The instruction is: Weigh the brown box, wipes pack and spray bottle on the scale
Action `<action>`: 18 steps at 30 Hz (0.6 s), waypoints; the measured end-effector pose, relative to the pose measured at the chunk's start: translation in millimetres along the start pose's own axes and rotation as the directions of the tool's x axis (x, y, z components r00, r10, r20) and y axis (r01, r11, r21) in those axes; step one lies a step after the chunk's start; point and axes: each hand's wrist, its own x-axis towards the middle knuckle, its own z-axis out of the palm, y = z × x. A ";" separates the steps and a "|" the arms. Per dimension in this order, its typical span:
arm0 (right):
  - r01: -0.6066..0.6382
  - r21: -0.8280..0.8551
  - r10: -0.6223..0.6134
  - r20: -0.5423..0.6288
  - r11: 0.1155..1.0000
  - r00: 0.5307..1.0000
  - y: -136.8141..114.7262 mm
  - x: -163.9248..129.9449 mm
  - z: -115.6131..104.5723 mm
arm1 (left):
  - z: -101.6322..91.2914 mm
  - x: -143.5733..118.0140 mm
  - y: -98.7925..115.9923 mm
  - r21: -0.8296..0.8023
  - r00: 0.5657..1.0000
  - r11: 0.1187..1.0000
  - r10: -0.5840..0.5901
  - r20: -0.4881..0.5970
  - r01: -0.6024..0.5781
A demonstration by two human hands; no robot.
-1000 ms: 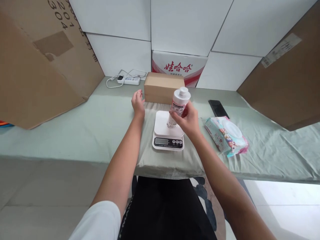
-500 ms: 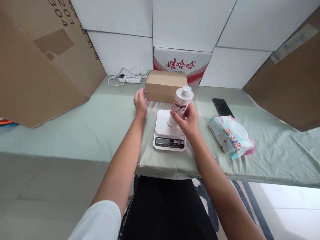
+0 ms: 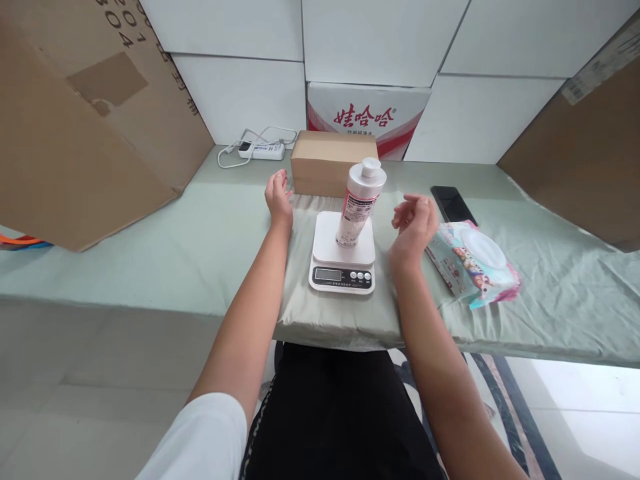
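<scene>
Standing free on the white kitchen scale (image 3: 343, 250), the white bottle (image 3: 359, 204) with its red-and-white label is no longer in my grip: half a second ago my right hand (image 3: 414, 227) was wrapped around it, and now that hand hangs just beside it to the right, fingers loosely curled, holding nothing and clear of the bottle. That leaves the bottle's full weight on the platform, upright and only slightly leaning in this view, so the scale can settle on a reading, as I judge it. My left hand (image 3: 278, 197) hovers open and relaxed to the left of the scale, near the front corner of the small cardboard box (image 3: 334, 162), touching neither as far as I can see.

Writing is sparse. The bottle's label carries lines of small print too fine to read. The scale's display (image 3: 329, 274) shows no digits I can make out, and its three round buttons are unmarked at this size. Behind the box, a red-and-white carton (image 3: 369, 118) bears large red Chinese characters reading 娃哈哈. The big cardboard sheet (image 3: 90, 113) at left shows part of a printed number, "304" among it. A pack of wet wipes (image 3: 473, 263) with cartoon print lies to the right, a dark phone (image 3: 453, 203) just behind it, and a white power strip (image 3: 261, 151) sits at the wall, all on the pale green cloth (image 3: 150, 247).
</scene>
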 end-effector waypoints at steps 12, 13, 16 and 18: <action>-0.345 0.249 0.388 -0.147 0.905 0.910 23.8 11.8 -2.5 | -0.9 -3.8 -0.8 0.001 1.000 1.000 0.022 0.007 -0.022; -0.338 0.242 0.379 -0.146 0.909 0.914 23.9 11.4 -2.5 | -0.9 -4.4 -0.4 0.002 1.000 1.000 0.023 0.008 -0.023; -0.320 0.233 0.358 -0.142 0.918 0.923 24.8 11.1 -2.9 | -0.7 -6.1 1.0 0.007 0.999 1.000 0.030 0.012 -0.030; -0.313 0.225 0.348 -0.136 0.923 0.928 25.4 11.2 -3.2 | -0.3 -7.1 2.0 0.011 0.999 0.999 0.032 0.009 -0.032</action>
